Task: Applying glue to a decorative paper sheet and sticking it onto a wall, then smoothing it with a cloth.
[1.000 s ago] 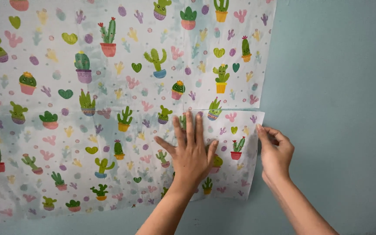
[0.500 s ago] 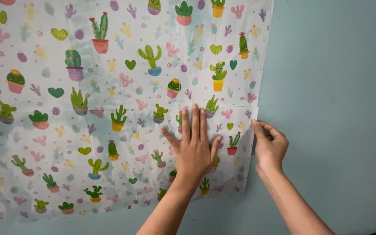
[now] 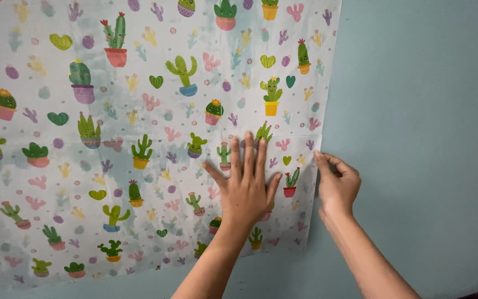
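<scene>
Two hands work the cactus-print sheet (image 3: pixel 156 133) on the pale blue wall (image 3: pixel 421 138): left hand (image 3: pixel 247 188) spread flat near the sheet's lower right corner, right hand (image 3: pixel 336 185) curled, fingertips on its right edge. Uneven pressing could crease it or trap bubbles there.

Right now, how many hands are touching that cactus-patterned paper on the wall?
2. The left hand lies flat, fingers spread, on the cactus-patterned sheet near its lower right. The right hand touches the sheet's right edge against the pale blue wall.
</scene>
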